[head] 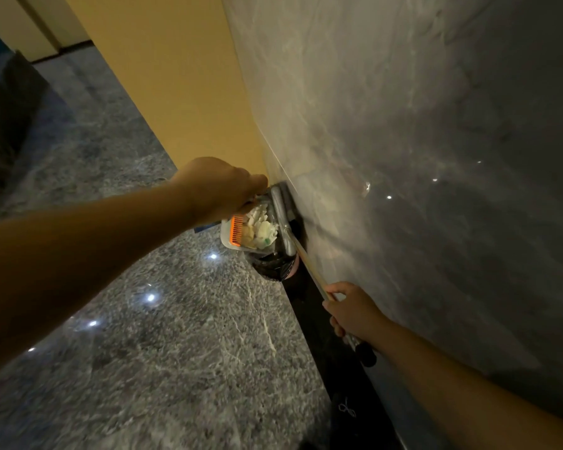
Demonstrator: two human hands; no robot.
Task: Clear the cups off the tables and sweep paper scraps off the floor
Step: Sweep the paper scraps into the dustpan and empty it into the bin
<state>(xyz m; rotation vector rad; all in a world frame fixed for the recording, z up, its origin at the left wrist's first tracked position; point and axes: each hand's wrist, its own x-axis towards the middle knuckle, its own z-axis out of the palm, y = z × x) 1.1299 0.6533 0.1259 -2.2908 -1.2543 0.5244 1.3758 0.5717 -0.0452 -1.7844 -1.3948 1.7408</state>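
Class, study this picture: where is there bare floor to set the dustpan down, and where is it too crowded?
Free: the marble floor left of the dark baseboard strip, below the left hand. Crowded: the corner by the grey wall, where the dustpan of paper scraps, the bin bag and the broom handle in the right hand cluster.

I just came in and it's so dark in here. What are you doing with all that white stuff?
A person is cleaning up. The left hand holds a dustpan heaped with white paper scraps, right over a bin lined with a black bag by the marble wall. The right hand grips the broom handle, with the broom head up beside the dustpan. The scraps are in the pan, not yet in the bin.
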